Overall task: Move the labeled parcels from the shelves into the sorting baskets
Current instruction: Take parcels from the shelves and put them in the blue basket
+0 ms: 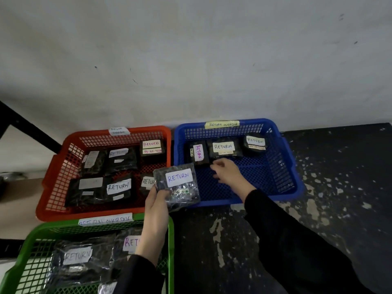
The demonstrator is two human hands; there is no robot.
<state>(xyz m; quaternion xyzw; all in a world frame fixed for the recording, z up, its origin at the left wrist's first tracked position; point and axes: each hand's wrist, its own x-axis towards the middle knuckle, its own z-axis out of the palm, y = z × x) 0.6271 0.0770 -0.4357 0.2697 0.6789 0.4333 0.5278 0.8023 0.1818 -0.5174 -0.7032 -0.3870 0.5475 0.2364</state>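
Three mesh plastic baskets sit on a dark, paint-flecked floor (318, 209) against a pale wall (191, 60): an orange basket (53, 187) at left, a blue basket (290, 166) at right and a green basket (25, 262) nearest the camera. Each carries a taped tag on its rim; the one on the blue basket reads "RETURN OVERDUE" (222, 124). The orange basket holds several dark wrapped parcels with white "RETURN" labels, the green one at least three. In the blue basket, three dark parcels line the far wall: one with its label turned sideways (198, 153), a middle parcel (223, 147) and a rounder one (255, 142) at right. A person in black sleeves reaches over the baskets. The left hand (158, 205) grips the lower left corner of a shiny dark parcel (179, 184) labeled "RETURN", held in the air above the gap between the orange and blue baskets. The right hand (228, 171) hovers inside the blue basket just in front of the middle parcel, fingers loosely curled and holding nothing.
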